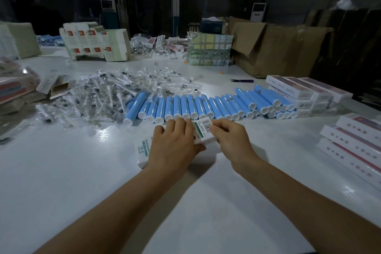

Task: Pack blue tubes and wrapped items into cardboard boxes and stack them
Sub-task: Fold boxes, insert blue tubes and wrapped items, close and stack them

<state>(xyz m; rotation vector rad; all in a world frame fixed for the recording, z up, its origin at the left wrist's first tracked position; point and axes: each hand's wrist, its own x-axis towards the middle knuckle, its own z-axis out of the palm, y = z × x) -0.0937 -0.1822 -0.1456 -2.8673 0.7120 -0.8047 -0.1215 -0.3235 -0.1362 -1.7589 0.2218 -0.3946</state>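
Both hands hold one small white carton (144, 150) lying on the worktop (72, 181) just in front of the person. The left hand (173, 146) lies over its middle with fingers curled round the far side; the right hand (231, 140) pinches the barcoded end flap (203, 128), apparently closing it.

The carton is likely light, thin card — stiff along its length but easily dented, so it is best held by the long edges, with only light pressure on the flap.

Just beyond the hands a row of blue tubes (185, 107) runs towards the right edge, their white caps facing the person. They look smooth and rigid, apt to roll, and are best taken round the barrel.

To the left of the tubes lies a loose heap of clear-wrapped items (99, 93) — slippery film, best pinched one at a time.

Finished cartons (354, 146) are stacked along the right edge, and a second stack (305, 93) stands behind the tubes. Bare worktop lies between the near edge and the hands, which leaves room to slide the carton rightward to the stack.
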